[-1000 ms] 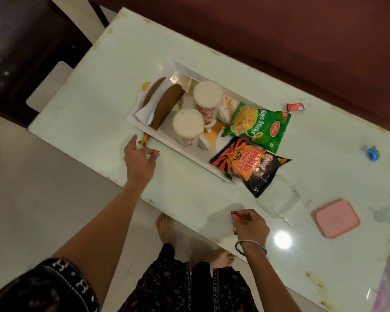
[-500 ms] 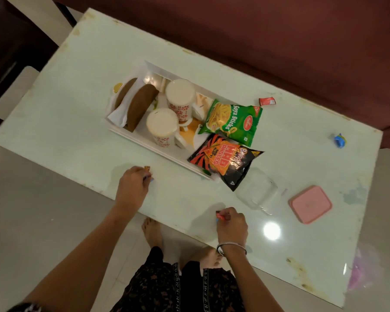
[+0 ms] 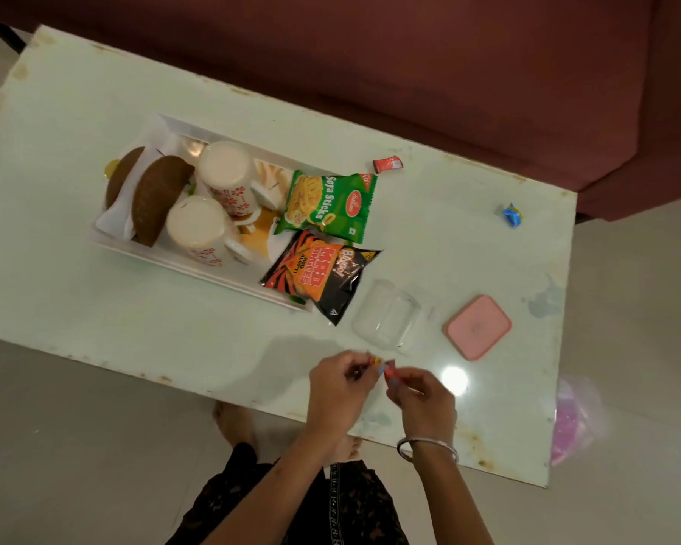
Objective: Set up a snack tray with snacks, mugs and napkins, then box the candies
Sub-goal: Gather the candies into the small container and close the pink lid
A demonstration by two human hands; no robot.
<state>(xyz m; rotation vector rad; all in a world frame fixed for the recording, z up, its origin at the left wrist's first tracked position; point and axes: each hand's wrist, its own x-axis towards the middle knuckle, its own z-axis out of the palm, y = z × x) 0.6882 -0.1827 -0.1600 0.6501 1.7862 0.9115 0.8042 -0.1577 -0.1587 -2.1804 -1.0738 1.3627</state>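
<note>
My left hand (image 3: 341, 383) pinches a small yellow-striped candy (image 3: 376, 362), and my right hand (image 3: 423, 397) pinches a red candy (image 3: 391, 374). The two hands meet over the table's near edge, just below a clear empty box (image 3: 388, 314). Its pink lid (image 3: 477, 327) lies to the right. A white tray (image 3: 142, 251) holds two white mugs (image 3: 225, 171) (image 3: 195, 226), brown napkins (image 3: 154, 198), a green Soya Sticks bag (image 3: 327, 204) and a black-orange Mad Angles bag (image 3: 319, 273). One red candy (image 3: 388, 165) and one blue candy (image 3: 511, 215) lie loose on the table.
The pale glass table (image 3: 75, 131) has a worn edge. A maroon sofa (image 3: 409, 64) runs along its far side. A pink plastic bag (image 3: 574, 422) sits on the floor at the right. My feet show under the near edge.
My left hand left the tray's near corner with a candy and swung right to meet my right hand. Both hands rose toward the clear box.
</note>
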